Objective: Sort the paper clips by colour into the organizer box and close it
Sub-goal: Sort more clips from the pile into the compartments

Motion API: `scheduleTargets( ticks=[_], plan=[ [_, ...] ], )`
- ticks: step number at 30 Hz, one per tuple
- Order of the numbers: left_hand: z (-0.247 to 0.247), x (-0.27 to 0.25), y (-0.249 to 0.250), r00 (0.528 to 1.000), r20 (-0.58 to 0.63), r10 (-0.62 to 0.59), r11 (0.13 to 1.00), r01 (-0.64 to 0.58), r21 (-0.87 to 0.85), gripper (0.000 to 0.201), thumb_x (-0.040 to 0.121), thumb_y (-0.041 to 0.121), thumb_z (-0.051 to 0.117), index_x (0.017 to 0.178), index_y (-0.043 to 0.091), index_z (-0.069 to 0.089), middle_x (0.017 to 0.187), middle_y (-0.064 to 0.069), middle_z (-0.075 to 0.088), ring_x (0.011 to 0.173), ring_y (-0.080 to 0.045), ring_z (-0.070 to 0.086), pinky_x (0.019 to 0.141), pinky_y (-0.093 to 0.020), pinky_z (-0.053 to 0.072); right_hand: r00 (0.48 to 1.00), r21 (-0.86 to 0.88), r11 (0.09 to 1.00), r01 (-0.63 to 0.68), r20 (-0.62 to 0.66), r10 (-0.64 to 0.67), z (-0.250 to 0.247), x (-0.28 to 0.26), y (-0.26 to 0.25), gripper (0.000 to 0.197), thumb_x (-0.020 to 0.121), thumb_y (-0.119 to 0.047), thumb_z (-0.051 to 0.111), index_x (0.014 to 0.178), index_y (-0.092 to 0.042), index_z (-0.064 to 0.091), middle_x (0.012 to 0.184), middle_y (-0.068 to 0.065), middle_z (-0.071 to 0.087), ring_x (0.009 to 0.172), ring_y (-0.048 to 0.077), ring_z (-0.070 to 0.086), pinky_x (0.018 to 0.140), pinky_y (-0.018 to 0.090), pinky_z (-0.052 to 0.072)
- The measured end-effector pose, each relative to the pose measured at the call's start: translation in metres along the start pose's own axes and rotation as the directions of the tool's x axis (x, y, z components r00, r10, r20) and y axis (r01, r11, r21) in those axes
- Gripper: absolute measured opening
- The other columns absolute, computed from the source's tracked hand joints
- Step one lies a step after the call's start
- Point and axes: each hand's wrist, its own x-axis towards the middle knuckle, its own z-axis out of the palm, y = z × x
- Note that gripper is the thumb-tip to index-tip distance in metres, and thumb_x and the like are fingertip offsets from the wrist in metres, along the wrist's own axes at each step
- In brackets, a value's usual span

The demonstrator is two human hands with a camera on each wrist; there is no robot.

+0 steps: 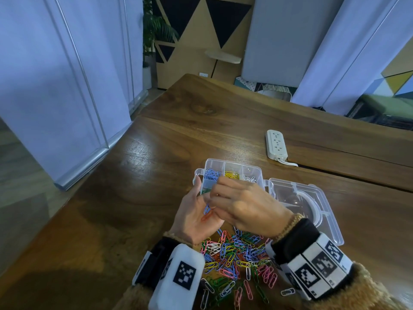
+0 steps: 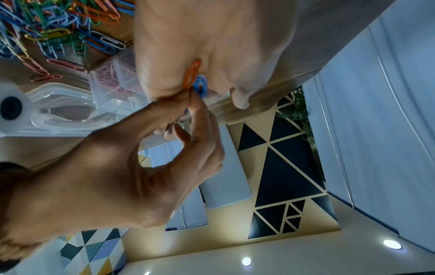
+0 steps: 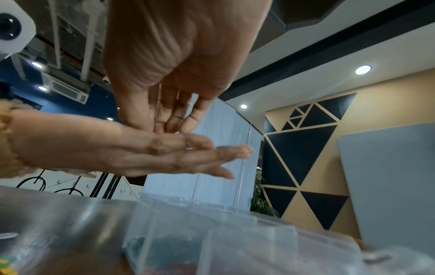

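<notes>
The left hand [image 1: 196, 218], palm up with fingers flat, serves as a tray for an orange clip [image 2: 191, 74] and blue clip [image 2: 201, 84]. The right hand [image 1: 243, 209] pinches the blue one. The open organizer box [image 1: 257, 173] sits at twelve o'clock, the unsorted pile [image 1: 237, 258] at six.

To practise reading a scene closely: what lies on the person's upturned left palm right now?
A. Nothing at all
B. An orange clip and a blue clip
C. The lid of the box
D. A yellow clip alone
B: in the left wrist view an orange clip and a blue clip lie on the palm of the left hand, and the right hand reaches its fingertips down to them.
</notes>
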Motion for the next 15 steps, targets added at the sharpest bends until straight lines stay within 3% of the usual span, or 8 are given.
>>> scheduleTargets(
  ticks=[3,7,8,10,12,14,15],
  plan=[
    [0.0,0.001,-0.001,1.0,0.003,0.016,1.0,-0.015,-0.024,0.07,0.095,0.051,0.032,0.082,-0.005,0.072,0.084,-0.017,0.067,0.076,-0.024,0.07,0.065,-0.032,0.059,0.983,0.235,0.967,-0.097,-0.131,0.13,0.005,-0.003,0.0,0.007,0.086,-0.016,0.06,0.084,-0.011,0.064,0.089,-0.002,0.06,0.089,0.017,0.054,0.068,0.035,0.05],
    [0.002,0.002,-0.003,1.0,-0.023,0.011,0.999,-0.012,-0.035,0.071,0.099,0.045,0.033,0.076,-0.008,0.074,0.08,-0.023,0.069,0.073,-0.031,0.072,0.061,-0.042,0.059,0.916,0.564,0.806,-0.18,-0.202,0.347,0.004,-0.005,-0.006,0.006,0.084,-0.013,0.065,0.087,-0.008,0.068,0.091,-0.003,0.063,0.092,0.015,0.054,0.075,0.027,0.048],
    [0.001,0.002,-0.003,1.0,-0.02,0.008,0.999,-0.009,-0.045,0.07,0.099,0.045,0.033,0.08,-0.008,0.074,0.084,-0.024,0.069,0.076,-0.032,0.072,0.065,-0.044,0.06,0.907,0.589,0.787,-0.183,-0.208,0.367,0.003,-0.005,-0.009,0.006,0.084,-0.012,0.065,0.087,-0.008,0.067,0.09,-0.003,0.063,0.091,0.016,0.055,0.075,0.029,0.048],
    [0.001,0.002,-0.002,1.0,-0.005,0.002,1.0,-0.002,-0.031,0.071,0.1,0.049,0.029,0.105,-0.01,0.068,0.108,-0.026,0.065,0.1,-0.034,0.067,0.089,-0.047,0.054,0.915,0.564,0.808,-0.168,-0.216,0.341,0.0,-0.005,-0.014,0.007,0.085,-0.012,0.063,0.088,-0.007,0.067,0.088,-0.003,0.064,0.089,0.017,0.055,0.075,0.031,0.047],
    [0.0,0.002,-0.001,0.999,0.052,-0.014,0.999,0.013,0.031,0.079,0.1,0.056,0.02,0.137,-0.009,0.042,0.14,-0.027,0.045,0.133,-0.035,0.043,0.114,-0.047,0.029,0.94,0.464,0.873,-0.147,-0.209,0.269,0.001,-0.005,-0.019,0.009,0.087,-0.014,0.06,0.087,-0.007,0.065,0.088,-0.003,0.063,0.088,0.016,0.055,0.074,0.032,0.048],
    [-0.003,0.002,-0.002,0.989,0.15,0.001,0.994,-0.017,0.106,0.084,0.098,0.06,0.013,0.145,-0.01,0.023,0.152,-0.025,0.026,0.143,-0.034,0.024,0.12,-0.044,0.011,0.959,0.335,0.934,-0.129,-0.198,0.203,0.003,-0.005,-0.022,0.01,0.089,-0.017,0.059,0.087,-0.009,0.064,0.086,-0.003,0.061,0.087,0.017,0.054,0.072,0.031,0.048],
    [-0.004,0.003,-0.002,0.987,0.161,-0.011,0.993,-0.008,0.116,0.086,0.098,0.061,0.012,0.145,-0.01,0.022,0.153,-0.024,0.024,0.144,-0.033,0.022,0.12,-0.043,0.01,0.966,0.276,0.954,-0.119,-0.191,0.176,0.003,-0.005,-0.022,0.011,0.09,-0.018,0.058,0.087,-0.01,0.064,0.085,-0.003,0.06,0.086,0.017,0.054,0.072,0.03,0.048]
  ],
)
